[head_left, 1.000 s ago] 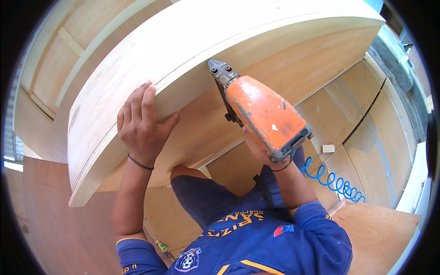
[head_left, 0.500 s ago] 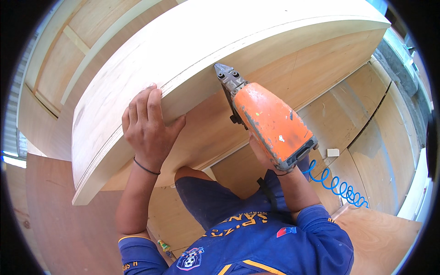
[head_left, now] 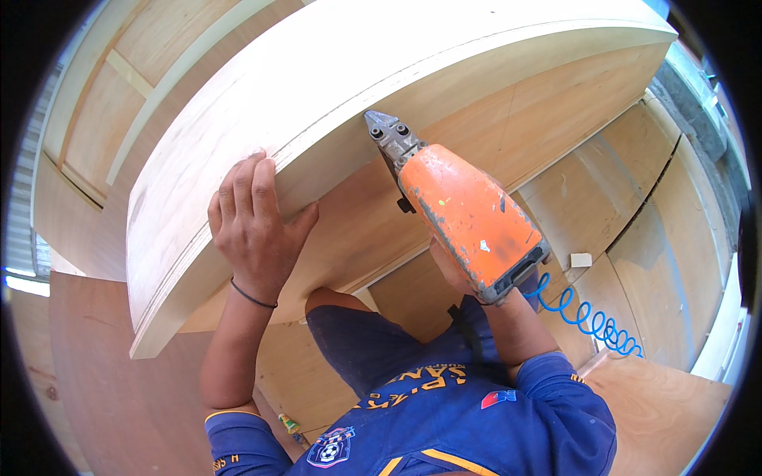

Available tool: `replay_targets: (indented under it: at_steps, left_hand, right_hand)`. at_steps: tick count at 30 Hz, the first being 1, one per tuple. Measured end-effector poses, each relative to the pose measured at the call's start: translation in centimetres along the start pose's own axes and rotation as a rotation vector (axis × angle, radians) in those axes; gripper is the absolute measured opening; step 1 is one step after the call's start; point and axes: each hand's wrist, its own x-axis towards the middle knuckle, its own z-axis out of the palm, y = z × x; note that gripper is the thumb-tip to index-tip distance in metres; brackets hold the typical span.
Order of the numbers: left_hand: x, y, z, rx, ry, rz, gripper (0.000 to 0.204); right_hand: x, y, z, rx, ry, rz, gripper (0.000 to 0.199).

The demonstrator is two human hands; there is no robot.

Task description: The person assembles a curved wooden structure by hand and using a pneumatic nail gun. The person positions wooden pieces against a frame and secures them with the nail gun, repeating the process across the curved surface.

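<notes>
Your left hand [head_left: 255, 214] clasps the near edge of the pale curved panel [head_left: 238, 127] — fingers over the top, thumb lower down. To its right, your right hand [head_left: 451, 268] grips the orange nail gun [head_left: 472, 218] from beneath — fingers mostly hidden, the tool's nose at that edge.

Nail gun [head_left: 472, 218] at the curved panel [head_left: 238, 111]

On my head feed, the left hand [head_left: 255, 218] grips the panel's edge. The right hand [head_left: 451, 266] holds the orange nail gun, nose close to that edge. I see a blue coiled hose [head_left: 609, 333] near the right forearm [head_left: 520, 329].
</notes>
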Motion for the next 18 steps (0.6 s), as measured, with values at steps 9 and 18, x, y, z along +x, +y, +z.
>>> replay_targets:
  at_steps: [9, 18]
  left_hand:
    - [0.0, -0.2, -0.5, -0.008, -0.006, 0.009, 0.073]
    - [-0.2, -0.2, -0.4, -0.018, -0.021, 0.010, 0.075]
  right_hand:
    - [-0.9, 0.1, 0.8, 0.426, -0.002, 0.195, 0.059]
    - [-1.1, 0.1, 1.0, 0.337, 0.026, 0.245, 0.046]
